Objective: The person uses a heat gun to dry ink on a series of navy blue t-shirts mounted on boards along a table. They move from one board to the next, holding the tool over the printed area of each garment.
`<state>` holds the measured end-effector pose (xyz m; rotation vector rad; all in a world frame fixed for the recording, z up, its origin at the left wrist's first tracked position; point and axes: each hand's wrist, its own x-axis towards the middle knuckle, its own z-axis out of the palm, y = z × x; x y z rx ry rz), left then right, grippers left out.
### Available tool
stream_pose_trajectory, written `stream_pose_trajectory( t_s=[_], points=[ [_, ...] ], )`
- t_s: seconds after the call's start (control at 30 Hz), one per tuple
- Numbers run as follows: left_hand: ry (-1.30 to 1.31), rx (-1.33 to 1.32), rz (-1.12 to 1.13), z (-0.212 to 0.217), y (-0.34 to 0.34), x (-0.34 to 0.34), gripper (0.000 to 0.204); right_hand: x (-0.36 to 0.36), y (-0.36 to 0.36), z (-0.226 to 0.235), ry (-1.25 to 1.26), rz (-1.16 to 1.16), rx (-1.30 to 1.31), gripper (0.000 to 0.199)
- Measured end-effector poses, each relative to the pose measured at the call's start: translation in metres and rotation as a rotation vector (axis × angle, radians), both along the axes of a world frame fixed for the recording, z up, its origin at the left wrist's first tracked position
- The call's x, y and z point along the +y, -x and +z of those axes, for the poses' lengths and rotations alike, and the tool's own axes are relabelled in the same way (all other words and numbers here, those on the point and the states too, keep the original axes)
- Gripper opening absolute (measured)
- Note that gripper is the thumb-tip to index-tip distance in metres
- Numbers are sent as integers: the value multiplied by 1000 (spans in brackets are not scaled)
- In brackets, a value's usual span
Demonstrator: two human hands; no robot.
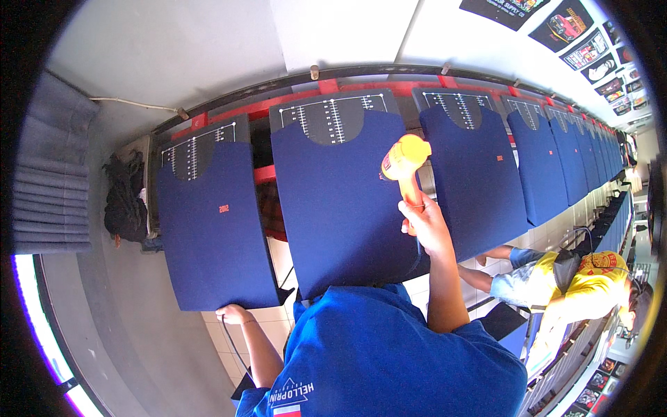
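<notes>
Roughly, orange dryer [401, 161] points lower-left; handle [409, 187] lengthwise toward wearer [410, 354].

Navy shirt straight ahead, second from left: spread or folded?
Spread. The navy shirt lies flat over its board, whose ruled top shows at the neck.

R hand [429, 228] grips an orange dryer [405, 158] by its handle, yellow head over the R side of a navy shirt [333, 215]. L hand [234, 314] is at the near edge of the leftmost shirt [201, 257], w/ a thin cord [234, 347] running down from it. Both shirts lie flat on dark boards [321, 119] w/ white ruler marks at the far end. Leftmost has a small orange print. More shirts [479, 187] in a row to R. Co-worker [601, 274] in yellow top, lower R. Grey curtain [52, 181] far L; posters [564, 26] top R.
</notes>
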<state>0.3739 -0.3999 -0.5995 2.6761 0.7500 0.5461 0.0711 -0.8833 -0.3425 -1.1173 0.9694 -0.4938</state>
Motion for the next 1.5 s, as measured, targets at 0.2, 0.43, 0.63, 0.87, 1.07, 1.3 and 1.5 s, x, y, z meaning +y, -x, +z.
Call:
stream_pose_trajectory(
  t_s=[0.2,0.43,0.63,0.87,1.07,1.3,1.5],
  points=[
    [-246,-26,-89,-18,-2,14,22,0,0,-2,4,-16,-10,21],
    [-278,-4,-73,-41,-10,33,22,0,-1,1,20,-4,-8,19],
    [-52,-85,-60,-44,-18,42,22,2,0,3,12,-6,0,21],
    [-15,-144,-86,-21,-5,13,22,2,-2,6,-7,-14,-6,20],
    [-41,-110,-134,-1,5,5,26,2,-6,5,-3,-6,-11,23],
    [-83,-85,-153,-4,5,9,19,5,-17,6,-5,-35,-65,20],
    [-436,-75,-245,-15,1,9,8,-10,8,-4,-26,-57,-94,22]
  ],
)
